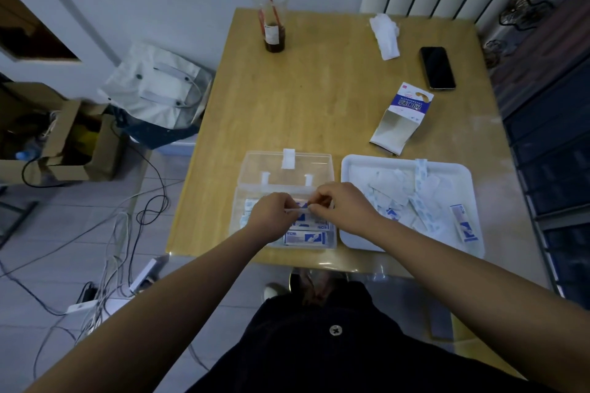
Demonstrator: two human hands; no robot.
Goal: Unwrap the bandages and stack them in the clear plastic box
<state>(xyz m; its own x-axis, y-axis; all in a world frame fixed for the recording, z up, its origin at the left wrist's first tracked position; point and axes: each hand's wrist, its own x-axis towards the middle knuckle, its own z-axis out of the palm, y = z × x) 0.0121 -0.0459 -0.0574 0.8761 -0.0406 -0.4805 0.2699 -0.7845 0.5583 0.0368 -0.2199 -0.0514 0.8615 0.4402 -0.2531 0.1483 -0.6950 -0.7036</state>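
A thin white bandage strip (298, 210) is held level between both hands, just above the open clear plastic box (319, 166); the left hand (271, 215) pinches one end with curled fingers, the right hand (341, 202) pinches the other; blue-and-white printed bandages (308, 238) lie stacked inside the box; a white tray (351, 166) of loose paper pieces sits just right of the box; beyond the box lie an opened carton (400, 118), a phone (437, 68) and a cup (274, 32) with a red straw; the carton's blue print is upside down and unreadable.
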